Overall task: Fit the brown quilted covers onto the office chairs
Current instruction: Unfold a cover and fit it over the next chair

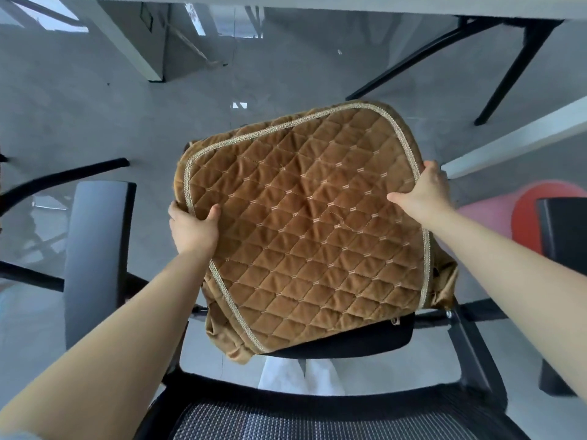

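Observation:
A brown quilted cover (305,223) with a pale braided border lies over the black seat (349,339) of an office chair, skewed so the seat's near edge shows bare. My left hand (193,228) grips the cover's left edge, thumb on top and fingers underneath. Over on the far right corner, my right hand (427,188) grips the edge with fingers curled round it. The chair's mesh backrest (286,417) is at the bottom of the view and its left armrest (95,255) stands beside my left arm.
A second chair's armrest (565,233) and a red and pink object (508,214) are at the right. Black chair legs (508,74) and white table legs (133,42) stand on the glossy grey floor beyond. A white table edge runs along the top.

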`<action>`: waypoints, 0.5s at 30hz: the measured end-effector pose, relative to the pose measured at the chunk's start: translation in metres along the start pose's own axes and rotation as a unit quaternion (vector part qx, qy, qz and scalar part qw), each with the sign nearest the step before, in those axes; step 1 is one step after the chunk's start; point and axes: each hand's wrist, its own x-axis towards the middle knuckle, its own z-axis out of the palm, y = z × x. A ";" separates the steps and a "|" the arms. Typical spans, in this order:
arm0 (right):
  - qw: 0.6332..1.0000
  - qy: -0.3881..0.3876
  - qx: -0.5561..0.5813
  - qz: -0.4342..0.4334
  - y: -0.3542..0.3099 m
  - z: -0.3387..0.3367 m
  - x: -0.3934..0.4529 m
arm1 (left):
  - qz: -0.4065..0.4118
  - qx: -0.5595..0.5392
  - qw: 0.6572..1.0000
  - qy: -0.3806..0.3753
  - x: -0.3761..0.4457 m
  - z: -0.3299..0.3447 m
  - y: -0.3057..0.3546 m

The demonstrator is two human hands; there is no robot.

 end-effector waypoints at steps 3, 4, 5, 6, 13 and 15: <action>1.000 -0.006 0.009 0.005 0.017 -0.001 -0.023 | 0.016 0.007 1.000 -0.010 -0.010 -0.003 -0.006; 1.000 -0.008 0.017 0.009 0.025 -0.003 -0.033 | 0.020 0.011 1.000 -0.016 -0.016 -0.004 -0.007; 1.000 -0.008 0.025 0.012 0.033 -0.002 -0.040 | 0.022 0.015 0.999 -0.020 -0.020 -0.004 -0.008; 0.999 -0.007 0.032 0.016 0.042 -0.001 -0.048 | 0.025 0.019 0.999 -0.023 -0.026 -0.005 -0.010; 0.997 -0.001 0.047 0.058 0.082 0.005 -0.092 | 0.115 0.121 0.985 -0.034 -0.065 -0.006 -0.033; 0.998 -0.010 0.021 0.049 0.086 0.010 -0.099 | 0.115 0.164 0.979 -0.038 -0.068 -0.007 -0.036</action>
